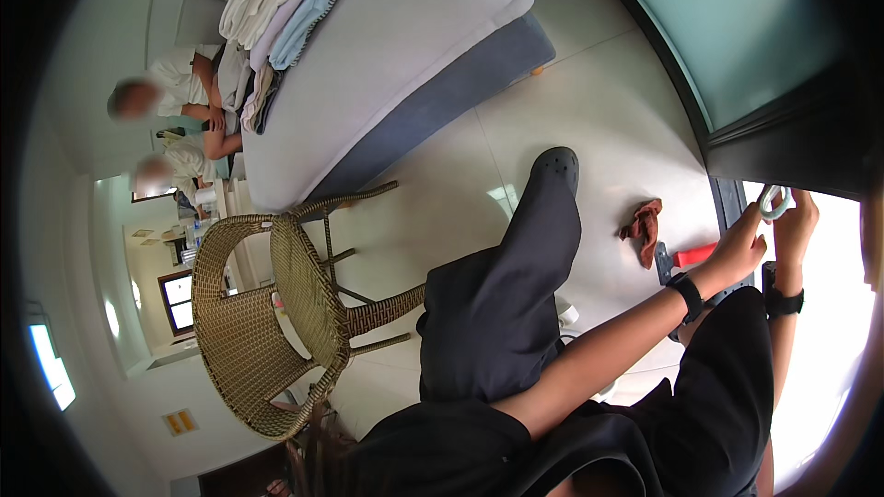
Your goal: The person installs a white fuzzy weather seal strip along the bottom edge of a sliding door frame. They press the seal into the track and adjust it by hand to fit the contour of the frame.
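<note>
At the lower edge of a dark-framed door (783, 147) with a frosted pane, both my hands are raised close together. Between them is a pale, glossy ring (768, 203) that looks like a roll of tape. My left hand (738, 247) has its fingertips closed on the near-left side of the ring. Beside it, my right hand (797, 223) is closed at the ring's other side, its fingers partly hidden by the ring and the door edge. Dark bands circle both wrists. Below the left hand, a tool with a red handle (695, 255) and a grey end lies on the floor.
A crumpled brown-red cloth (644, 232) lies on the tiled floor (516, 120). My bent leg, in a dark shoe (556, 169), extends ahead. A wicker chair (249, 313) stands left, near a grey padded bed or sofa (396, 64) with stacked clothes (281, 0). Two people sit beyond.
</note>
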